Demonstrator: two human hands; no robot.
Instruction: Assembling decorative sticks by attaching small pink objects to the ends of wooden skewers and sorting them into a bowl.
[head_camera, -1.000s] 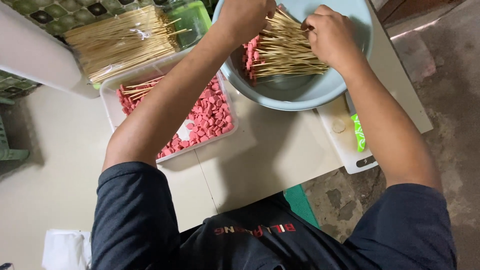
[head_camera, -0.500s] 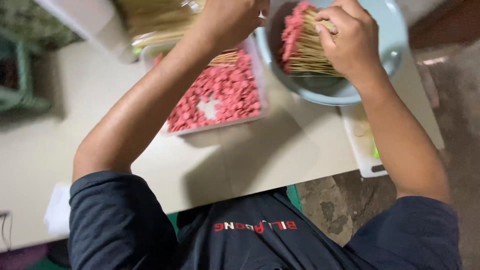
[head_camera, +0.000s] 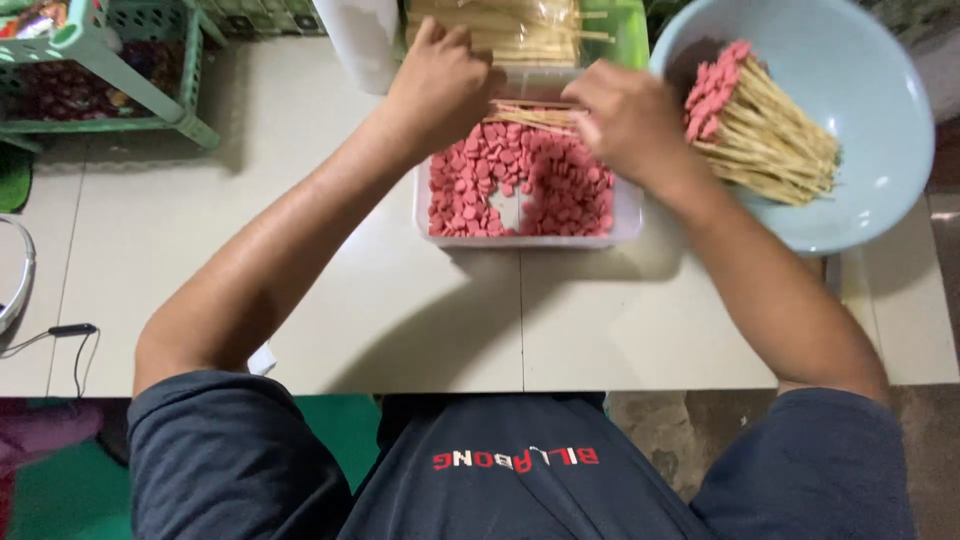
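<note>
My left hand (head_camera: 440, 85) and my right hand (head_camera: 625, 120) meet over the far edge of a clear tray (head_camera: 625, 225) filled with pink round slices (head_camera: 520, 180). A few bare bamboo skewers (head_camera: 530, 115) lie across that edge between the hands, and both hands have their fingers closed on them. To the right, a light blue bowl (head_camera: 870, 130) holds a bundle of skewers loaded with pink slices (head_camera: 760, 125). Neither hand touches the bowl.
A bag of bare skewers (head_camera: 510, 30) lies in a green container behind the tray, beside a white cylinder (head_camera: 360, 40). A green plastic rack (head_camera: 120, 70) stands at the far left. A thin black cable (head_camera: 60, 330) lies by the table's front edge.
Both hands left the bundle in the bowl and moved left to the tray of slices. The bundle now rests in the bowl. The camera view shifted as well.
</note>
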